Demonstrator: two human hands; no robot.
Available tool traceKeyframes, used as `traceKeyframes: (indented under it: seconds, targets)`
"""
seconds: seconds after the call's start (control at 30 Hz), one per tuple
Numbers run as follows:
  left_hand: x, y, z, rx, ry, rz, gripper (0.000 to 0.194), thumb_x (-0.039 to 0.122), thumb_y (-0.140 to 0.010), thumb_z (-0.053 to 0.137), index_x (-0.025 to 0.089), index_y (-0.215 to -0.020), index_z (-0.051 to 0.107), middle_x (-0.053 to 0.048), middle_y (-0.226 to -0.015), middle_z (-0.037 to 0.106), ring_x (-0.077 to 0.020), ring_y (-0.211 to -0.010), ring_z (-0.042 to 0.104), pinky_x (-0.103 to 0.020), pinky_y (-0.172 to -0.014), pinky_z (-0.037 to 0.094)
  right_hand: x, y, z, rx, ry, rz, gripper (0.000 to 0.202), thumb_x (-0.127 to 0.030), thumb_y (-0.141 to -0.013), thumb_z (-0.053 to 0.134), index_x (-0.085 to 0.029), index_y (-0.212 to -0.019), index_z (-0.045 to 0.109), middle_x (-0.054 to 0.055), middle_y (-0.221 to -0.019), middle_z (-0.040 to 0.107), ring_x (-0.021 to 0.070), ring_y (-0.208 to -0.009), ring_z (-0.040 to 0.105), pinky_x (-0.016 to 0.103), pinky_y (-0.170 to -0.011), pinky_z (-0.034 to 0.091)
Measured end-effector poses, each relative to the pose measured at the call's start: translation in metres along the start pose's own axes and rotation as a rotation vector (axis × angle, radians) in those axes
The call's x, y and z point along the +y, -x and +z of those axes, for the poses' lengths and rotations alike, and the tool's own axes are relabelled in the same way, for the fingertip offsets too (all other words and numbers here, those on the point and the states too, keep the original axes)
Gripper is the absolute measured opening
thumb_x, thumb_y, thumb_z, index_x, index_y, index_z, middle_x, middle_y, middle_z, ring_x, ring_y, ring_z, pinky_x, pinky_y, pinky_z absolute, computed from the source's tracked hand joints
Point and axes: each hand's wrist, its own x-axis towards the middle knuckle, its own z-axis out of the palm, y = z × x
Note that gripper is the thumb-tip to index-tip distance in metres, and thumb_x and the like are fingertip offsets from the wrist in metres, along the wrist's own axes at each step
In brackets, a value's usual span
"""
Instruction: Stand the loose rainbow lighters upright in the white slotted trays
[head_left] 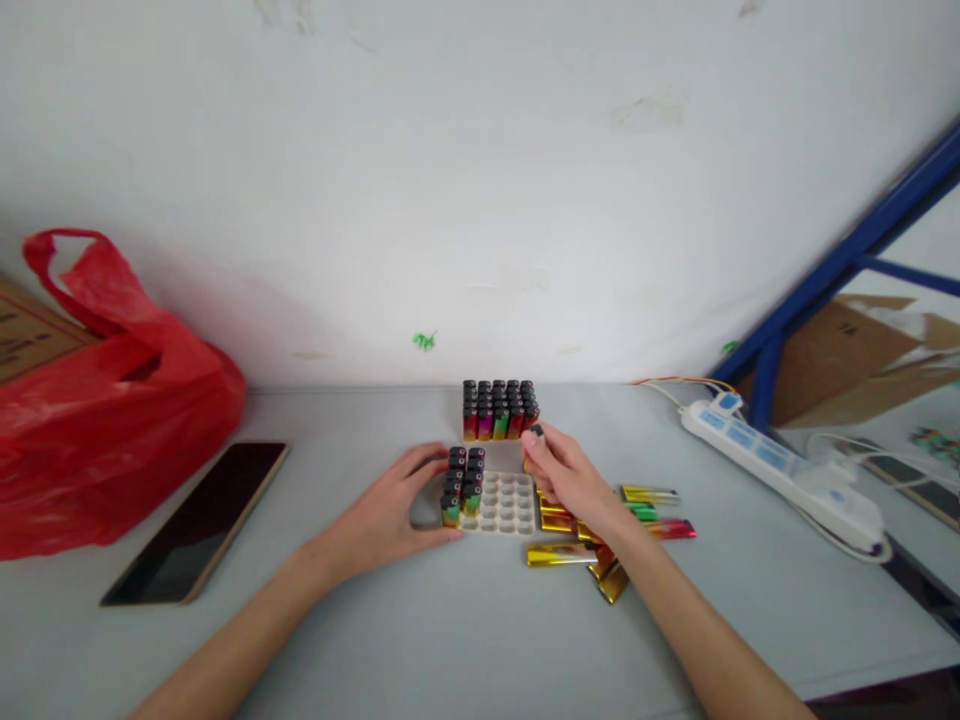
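A white tray [508, 505] with rows of round-ended holes lies on the table. Black-topped lighters [452, 487] stand upright in two columns on its left side; the holes to the right hold nothing. My left hand [397, 510] curves around the tray's left end, thumb at the front edge and fingers by the back corner, gripping it. Above the tray's back right corner, my right hand [566, 475] pinches a lighter [536, 430], its black top showing and its body mostly covered by my fingers. Loose shiny lighter bodies [562, 554] in gold, red and green lie beneath my right forearm.
A block of upright lighters [500, 412] stands behind the tray near the wall. To the left are a phone [199, 525] and a red plastic bag [127, 400]. A white power strip [780, 470], a blue metal frame [847, 250] and a cardboard box [832, 350] are at the right.
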Motion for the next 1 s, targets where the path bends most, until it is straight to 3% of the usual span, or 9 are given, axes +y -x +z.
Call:
traceKeyframes:
  seconds: [0.1, 0.23, 0.47, 0.77, 1.0]
  targets:
    - [0.001, 0.000, -0.001, 0.004, 0.000, 0.000, 0.072, 0.059, -0.087, 0.092, 0.022, -0.144, 0.068, -0.019, -0.160, 0.064, -0.0392, -0.146, 0.066, -0.056, -0.127, 0.055, 0.004, 0.000, 0.007, 0.075, 0.182, -0.055, 0.075, -0.097, -0.093, 0.054, -0.025, -0.071, 0.050, -0.006, -0.061, 0.041, 0.0121, -0.055, 0.034, 0.028, -0.051, 0.026]
    - [0.002, 0.000, -0.001, 0.002, 0.012, -0.004, 0.071, 0.057, -0.086, 0.093, 0.023, -0.144, 0.069, -0.019, -0.160, 0.064, -0.0396, -0.145, 0.067, -0.057, -0.127, 0.055, 0.008, -0.001, 0.015, 0.113, 0.259, 0.050, 0.083, -0.097, -0.098, 0.035, -0.027, -0.052, 0.040, -0.004, -0.050, 0.032, 0.0134, -0.051, 0.033, 0.032, -0.054, 0.025]
    - [0.000, 0.000, -0.001, 0.018, 0.042, -0.004, 0.071, 0.056, -0.084, 0.094, 0.024, -0.144, 0.070, -0.018, -0.159, 0.065, -0.0395, -0.144, 0.068, -0.057, -0.127, 0.055, 0.013, -0.005, 0.017, 0.172, 0.254, 0.044, 0.068, -0.078, -0.099, 0.038, -0.029, -0.051, 0.038, -0.003, -0.047, 0.035, 0.0139, -0.048, 0.034, 0.032, -0.054, 0.027]
    - [0.001, 0.001, -0.001, 0.022, 0.025, -0.011, 0.071, 0.052, -0.082, 0.097, 0.025, -0.142, 0.072, -0.018, -0.159, 0.066, -0.0399, -0.144, 0.068, -0.058, -0.125, 0.057, 0.007, -0.004, 0.017, 0.137, 0.205, 0.085, 0.076, -0.086, -0.096, 0.040, -0.028, -0.047, 0.040, -0.004, -0.045, 0.031, 0.0133, -0.047, 0.032, 0.032, -0.054, 0.024]
    - [0.000, 0.001, -0.001, 0.034, 0.003, 0.007, 0.069, 0.055, -0.084, 0.094, 0.025, -0.142, 0.072, -0.017, -0.159, 0.066, -0.0384, -0.143, 0.069, -0.054, -0.125, 0.059, 0.016, -0.007, 0.016, 0.176, 0.217, 0.059, 0.066, -0.073, -0.099, 0.040, -0.028, -0.050, 0.040, -0.003, -0.047, 0.034, 0.0143, -0.048, 0.034, 0.032, -0.054, 0.025]
